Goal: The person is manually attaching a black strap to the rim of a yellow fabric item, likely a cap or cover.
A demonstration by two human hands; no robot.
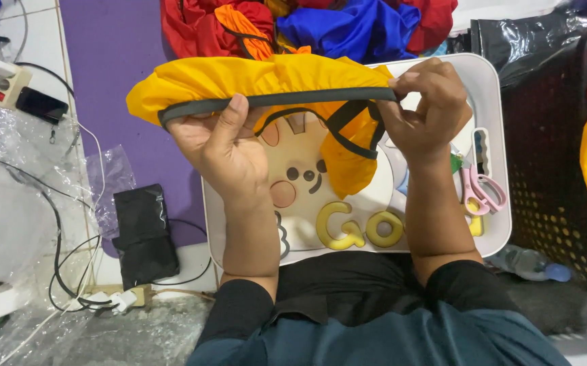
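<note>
Both hands hold a thin, slightly glossy yellow fabric piece edged with dark grey binding tape point(266, 85) taut above a white lap tray with a cartoon print point(493, 88), so the edge runs straight. The left hand point(222, 146) pinches the tape under its thumb; the right hand point(422, 108) is closed on the other end. Pink-handled scissors point(481, 190) lie on the tray, perhaps beside small scraps.

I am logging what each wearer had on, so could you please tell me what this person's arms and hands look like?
Both hands are bare: the left hand and the right hand show no gloves, rings or watch. The forearms are uncovered too. Black sleeves end below the elbows, pushed up on both arms. Over the chest lies a dark teal garment.
</note>
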